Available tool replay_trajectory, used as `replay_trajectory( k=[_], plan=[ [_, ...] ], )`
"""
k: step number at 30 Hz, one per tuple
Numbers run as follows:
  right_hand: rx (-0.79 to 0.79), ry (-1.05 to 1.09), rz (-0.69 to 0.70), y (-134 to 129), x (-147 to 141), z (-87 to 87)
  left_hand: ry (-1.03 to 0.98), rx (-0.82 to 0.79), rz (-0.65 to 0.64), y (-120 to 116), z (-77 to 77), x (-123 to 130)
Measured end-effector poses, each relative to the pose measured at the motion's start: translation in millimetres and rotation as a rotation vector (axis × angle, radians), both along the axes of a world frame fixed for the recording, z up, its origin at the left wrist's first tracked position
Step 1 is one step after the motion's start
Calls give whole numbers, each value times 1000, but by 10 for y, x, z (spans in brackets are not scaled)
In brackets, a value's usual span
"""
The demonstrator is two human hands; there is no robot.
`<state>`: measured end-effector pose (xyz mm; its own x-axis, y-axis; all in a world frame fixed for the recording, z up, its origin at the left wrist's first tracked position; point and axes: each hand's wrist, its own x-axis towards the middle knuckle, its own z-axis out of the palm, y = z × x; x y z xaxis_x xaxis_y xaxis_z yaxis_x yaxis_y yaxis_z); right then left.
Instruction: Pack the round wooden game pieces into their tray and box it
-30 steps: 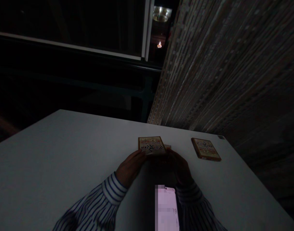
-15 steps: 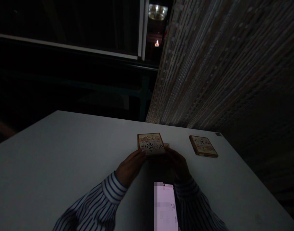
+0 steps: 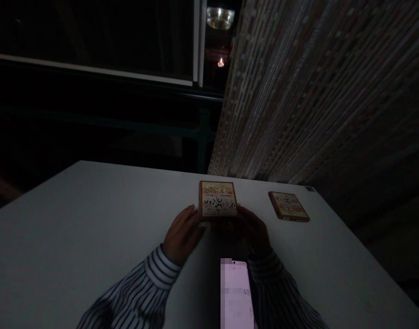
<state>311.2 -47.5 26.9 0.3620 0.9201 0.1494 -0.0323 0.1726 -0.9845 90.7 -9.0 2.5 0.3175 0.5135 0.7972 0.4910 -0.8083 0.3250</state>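
A flat, square Chinese chess box (image 3: 218, 198) with printed lettering is in front of me, toward the far side of the white table. My right hand (image 3: 255, 230) grips its lower right edge, with the fingers largely in shadow. Beside the lower left corner, my left hand (image 3: 182, 235) has its fingers apart; whether the thumb touches the box is too dark to tell. Just below the box's near edge shows a dark reddish thing (image 3: 226, 226), too dim to name.
A second, similar box (image 3: 289, 206) lies on the table (image 3: 110, 228) to the right. A lit phone (image 3: 237, 294) sits between my forearms. A string curtain (image 3: 264, 100) hangs past the far edge, beside a dark window frame (image 3: 93, 68).
The chess box has shifted slightly right and away, and its printed top now shows more fully. My left fingers have come off its near left edge and spread.
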Motion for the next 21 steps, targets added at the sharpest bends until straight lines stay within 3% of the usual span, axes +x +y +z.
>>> replay_trajectory(
  k=[3,8,13,21],
  plan=[
    [27,-24,-31,11,-6,9,-143,-259,1,-36,-10,19],
    [58,-22,25,9,-33,-2,-589,-919,-96,-96,65,136],
    [95,-73,40,-2,-52,-5,-879,-1121,-141,-97,128,225],
    [122,-102,43,-11,-46,-24,-1033,-1248,-131,-76,146,241]
  ],
)
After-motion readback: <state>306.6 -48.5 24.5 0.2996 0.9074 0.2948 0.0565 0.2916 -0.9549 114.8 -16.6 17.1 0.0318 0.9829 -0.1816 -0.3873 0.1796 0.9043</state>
